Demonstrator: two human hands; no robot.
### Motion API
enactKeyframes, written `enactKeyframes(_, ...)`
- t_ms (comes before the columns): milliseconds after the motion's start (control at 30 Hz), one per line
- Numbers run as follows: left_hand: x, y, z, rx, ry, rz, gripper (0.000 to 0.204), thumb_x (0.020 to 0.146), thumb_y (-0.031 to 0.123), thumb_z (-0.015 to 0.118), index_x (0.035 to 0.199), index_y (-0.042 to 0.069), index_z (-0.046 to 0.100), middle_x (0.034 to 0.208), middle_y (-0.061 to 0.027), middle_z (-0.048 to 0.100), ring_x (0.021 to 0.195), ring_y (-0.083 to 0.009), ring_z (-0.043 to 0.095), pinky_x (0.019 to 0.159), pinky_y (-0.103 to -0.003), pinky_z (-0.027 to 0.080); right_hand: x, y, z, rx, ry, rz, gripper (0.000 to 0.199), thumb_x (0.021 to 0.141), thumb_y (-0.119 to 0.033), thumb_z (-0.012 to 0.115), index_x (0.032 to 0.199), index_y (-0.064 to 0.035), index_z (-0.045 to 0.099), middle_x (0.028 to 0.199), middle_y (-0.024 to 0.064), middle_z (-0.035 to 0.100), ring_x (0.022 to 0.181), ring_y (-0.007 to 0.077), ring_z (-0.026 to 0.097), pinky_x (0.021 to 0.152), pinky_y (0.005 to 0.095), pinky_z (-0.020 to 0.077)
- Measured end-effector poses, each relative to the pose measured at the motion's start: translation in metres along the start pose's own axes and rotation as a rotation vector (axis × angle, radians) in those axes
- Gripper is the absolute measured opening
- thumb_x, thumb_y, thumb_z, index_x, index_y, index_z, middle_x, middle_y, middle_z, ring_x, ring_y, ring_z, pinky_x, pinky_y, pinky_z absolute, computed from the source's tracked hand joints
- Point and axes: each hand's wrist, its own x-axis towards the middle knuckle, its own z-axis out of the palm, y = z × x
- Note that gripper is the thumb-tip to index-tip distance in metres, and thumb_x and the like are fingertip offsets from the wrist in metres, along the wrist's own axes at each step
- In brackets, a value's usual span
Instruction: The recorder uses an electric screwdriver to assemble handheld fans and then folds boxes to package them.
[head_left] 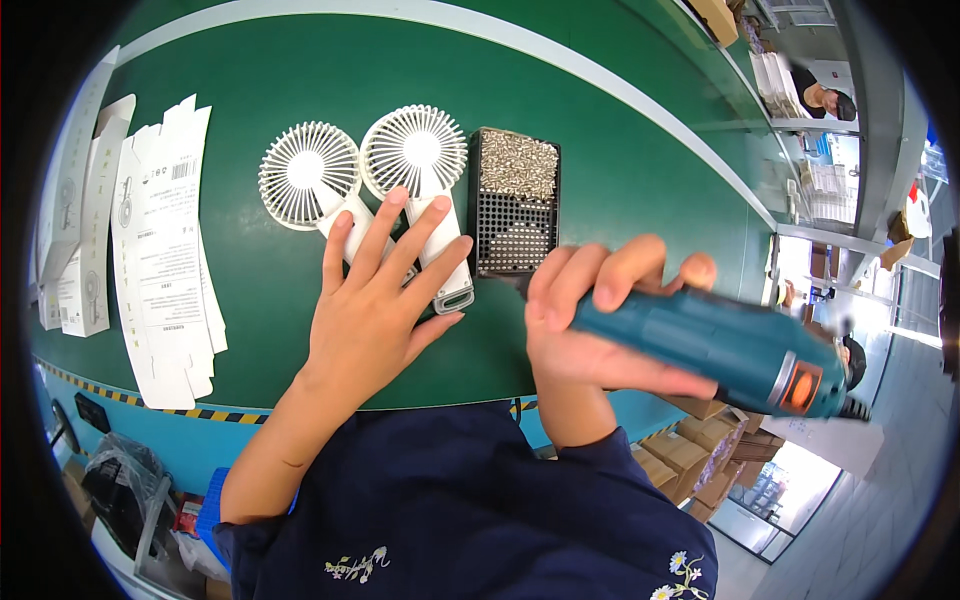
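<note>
Two white handheld fans lie side by side on the green table [330, 60], the left fan [305, 170] tilted and the right fan [420, 150] beside it. Across their handles rests my left hand [365, 300], fingers spread, partly covering both. My right hand [580, 320] is wrapped around a teal electric screwdriver [700, 340], its tip end toward the near edge of a black screw tray [517, 215]. Loose small screws fill the tray's far part; its near part is a grid of holes with screws standing in some. The screwdriver's tip is mostly hidden by my right fingers.
Flat printed white cartons [165, 250] are stacked at the left, next to upright white boxes [90, 280]. Brown cardboard boxes [690, 445] stand below the table at the right. A person [825, 95] is visible in the far right background.
</note>
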Motion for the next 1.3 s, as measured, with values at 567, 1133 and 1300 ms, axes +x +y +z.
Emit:
enactKeyframes(567,0.002,0.002,0.001,0.031,0.016,0.005,0.063,0.069,0.034,0.078,0.128,0.022,0.056,0.148,-0.0020,0.039,0.140,-0.0281,0.030,0.111,-0.055,0.019,-0.020,0.013,0.002,0.050,0.044,0.038,0.076,0.078,-0.067,0.062,0.127,-0.0136,0.039,0.082,0.0143,0.051,0.057,0.0240,0.051,0.048,0.0326,0.0445)
enactKeyframes(1133,0.000,0.001,0.001,0.024,-0.004,0.009,0.063,0.071,0.033,0.077,0.130,0.021,0.055,0.150,-0.0037,0.036,0.142,-0.0309,0.025,0.113,-0.055,0.014,0.030,0.012,-0.021,-0.056,0.157,-0.195,0.091,0.069,-0.090,0.034,0.127,-0.0189,0.034,0.077,0.0082,0.047,0.042,0.0182,0.045,0.035,0.0292,0.0404)
enactKeyframes(1300,0.001,0.001,0.002,0.034,-0.002,0.021,0.061,0.072,0.033,0.076,0.129,0.021,0.057,0.150,-0.0039,0.036,0.142,-0.0310,0.025,0.113,-0.055,0.015,0.039,0.031,-0.039,-0.328,0.388,-0.075,0.089,0.078,-0.085,0.024,0.124,-0.0098,0.031,0.076,0.0089,0.047,0.040,0.0149,0.044,0.033,0.0249,0.0390)
